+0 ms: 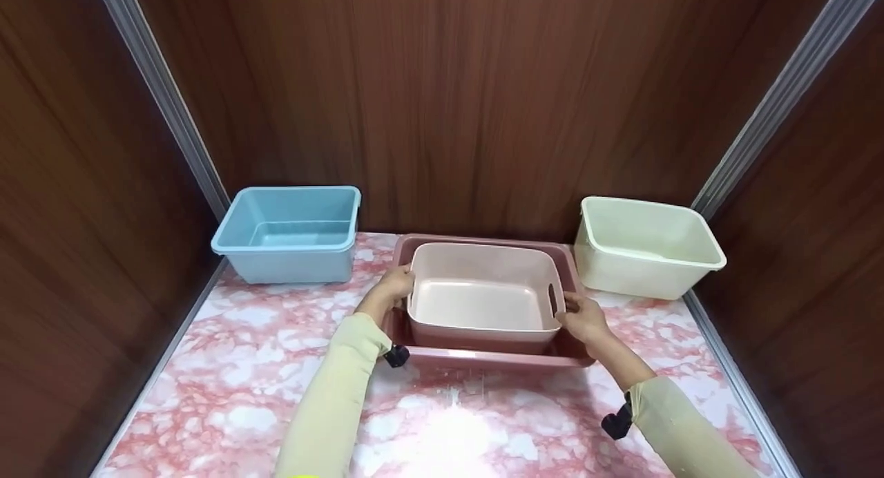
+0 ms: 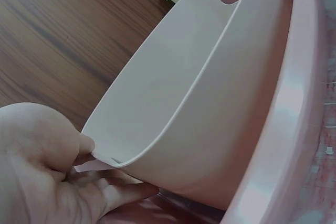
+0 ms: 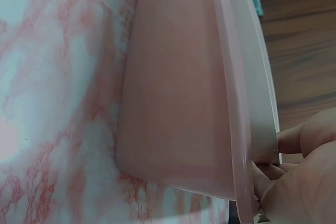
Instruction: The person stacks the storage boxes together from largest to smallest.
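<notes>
Left hand [image 1: 395, 284], one: fingers bent, pinching a pale pink bin [image 1: 476, 264] at its left rim. Right hand [image 1: 583, 318], one: likewise gripping the right end, by the handle slot [image 1: 552, 300]. Containers, four: the pale pink bin, inside a darker pink tub [image 1: 483, 357] whose walls surround it; blue bin [image 1: 290, 265], back left; cream bin [image 1: 635, 278], back right. Desk [image 1: 235, 367], one, pink-and-white marbled. Wood-grain panels [image 1: 442, 105], three.
</notes>
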{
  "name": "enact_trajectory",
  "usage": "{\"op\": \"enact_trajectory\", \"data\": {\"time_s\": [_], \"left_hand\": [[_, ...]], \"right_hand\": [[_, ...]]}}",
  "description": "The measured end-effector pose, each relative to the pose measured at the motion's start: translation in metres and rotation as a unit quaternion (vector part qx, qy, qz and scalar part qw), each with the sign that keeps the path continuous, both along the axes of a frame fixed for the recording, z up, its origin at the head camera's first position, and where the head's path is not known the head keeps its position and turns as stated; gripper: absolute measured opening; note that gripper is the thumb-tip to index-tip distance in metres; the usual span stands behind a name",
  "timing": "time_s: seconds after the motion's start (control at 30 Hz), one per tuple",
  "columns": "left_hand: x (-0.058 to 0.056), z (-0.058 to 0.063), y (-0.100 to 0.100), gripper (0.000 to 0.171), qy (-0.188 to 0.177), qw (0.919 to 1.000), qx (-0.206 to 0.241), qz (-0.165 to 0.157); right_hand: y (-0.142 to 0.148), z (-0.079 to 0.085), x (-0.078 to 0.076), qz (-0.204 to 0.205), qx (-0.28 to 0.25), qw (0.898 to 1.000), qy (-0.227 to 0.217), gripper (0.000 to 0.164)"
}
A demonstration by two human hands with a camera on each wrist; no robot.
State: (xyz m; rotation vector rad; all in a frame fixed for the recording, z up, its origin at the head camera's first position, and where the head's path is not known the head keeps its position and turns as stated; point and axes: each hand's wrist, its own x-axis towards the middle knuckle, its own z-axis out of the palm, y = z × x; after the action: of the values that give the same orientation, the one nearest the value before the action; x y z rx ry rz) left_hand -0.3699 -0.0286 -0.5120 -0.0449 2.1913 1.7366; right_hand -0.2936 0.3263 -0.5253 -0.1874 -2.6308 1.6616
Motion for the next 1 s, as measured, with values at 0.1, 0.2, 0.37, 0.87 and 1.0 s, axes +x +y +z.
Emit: {"op": "enact_trajectory", "data": {"time_s": [0.1, 0.2, 0.37, 0.87, 1.0], "left_hand": [[-0.003, 0.0, 0.0, 0.043, -0.015, 0.9994, 0.025, -0.017], [-0.005, 0.001, 0.001, 0.035, -0.022, 0.9988, 0.037, -0.024], [-0.006, 0.002, 0.002, 0.042, -0.019, 0.9984, 0.052, -0.011], [-0.005, -0.002, 0.003, 0.047, 0.015, 0.9997, 0.014, 0.014], [-0.005, -0.002, 0.002, 0.047, 0.013, 0.9996, 0.021, 0.012]], "right_hand": [[0.0, 0.0, 0.0, -0.003, 0.003, 1.0, 0.009, 0.052], [0.0, 0.0, 0.0, -0.004, 0.014, 1.0, 0.023, 0.054], [0.0, 0.0, 0.0, 0.006, 0.058, 0.997, 0.05, 0.052], [-0.005, -0.022, 0.007, -0.049, 0.227, 0.948, 0.216, 0.039], [-0.007, -0.024, 0.01, -0.076, 0.201, 0.945, 0.246, 0.033]]}}
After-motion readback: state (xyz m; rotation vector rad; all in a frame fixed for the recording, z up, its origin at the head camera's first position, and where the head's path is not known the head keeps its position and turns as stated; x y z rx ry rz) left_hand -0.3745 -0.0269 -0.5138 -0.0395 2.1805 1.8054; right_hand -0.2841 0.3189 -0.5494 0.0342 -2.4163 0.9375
